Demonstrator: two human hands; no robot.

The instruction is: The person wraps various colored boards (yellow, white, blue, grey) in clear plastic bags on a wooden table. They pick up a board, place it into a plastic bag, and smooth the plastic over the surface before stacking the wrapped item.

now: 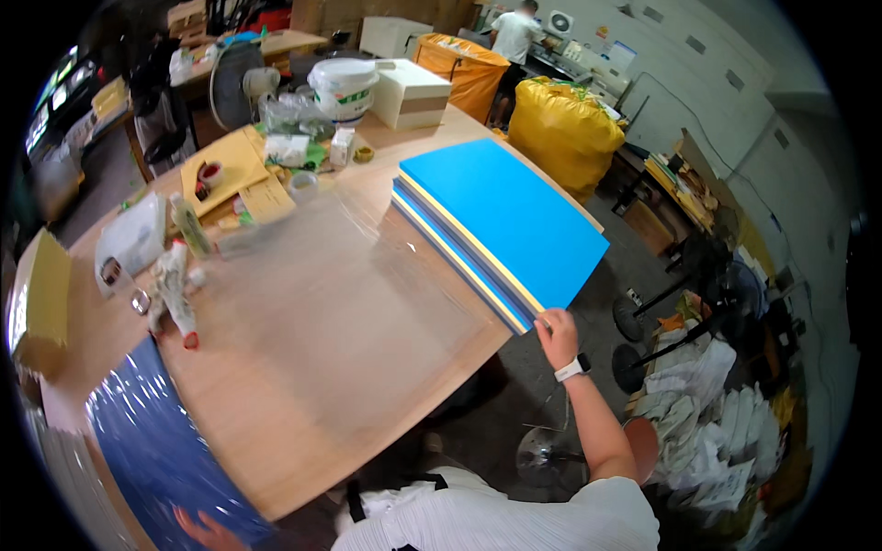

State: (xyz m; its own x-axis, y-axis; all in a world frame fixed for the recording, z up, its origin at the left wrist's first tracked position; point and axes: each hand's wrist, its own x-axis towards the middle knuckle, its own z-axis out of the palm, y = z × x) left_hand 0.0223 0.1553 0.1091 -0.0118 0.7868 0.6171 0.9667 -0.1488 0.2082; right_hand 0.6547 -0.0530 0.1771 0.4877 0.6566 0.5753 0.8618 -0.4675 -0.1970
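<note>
A thick stack of coloured sheets [501, 230], blue on top with yellow, grey and blue layers below, lies at the table's right edge. My right hand [558, 338], with a watch on its wrist, is closed on the stack's near corner, thumb on the edge; how many sheets it grips is unclear. At the lower left, my left hand [207, 531] rests on or just above a dark blue stack wrapped in shiny clear film [170, 450], its fingers apart and partly blurred. Between the two stacks, a clear plastic film [349, 294] is spread over the wooden table [266, 468].
White gloves [172, 289], a bottle [188, 225] and yellow envelopes [225, 174] lie at the left. A white bucket [344, 90] and box [404, 94] stand at the far edge. Beyond are filled yellow sacks [560, 133] and a person [514, 37]; fan stands [634, 340] are at right.
</note>
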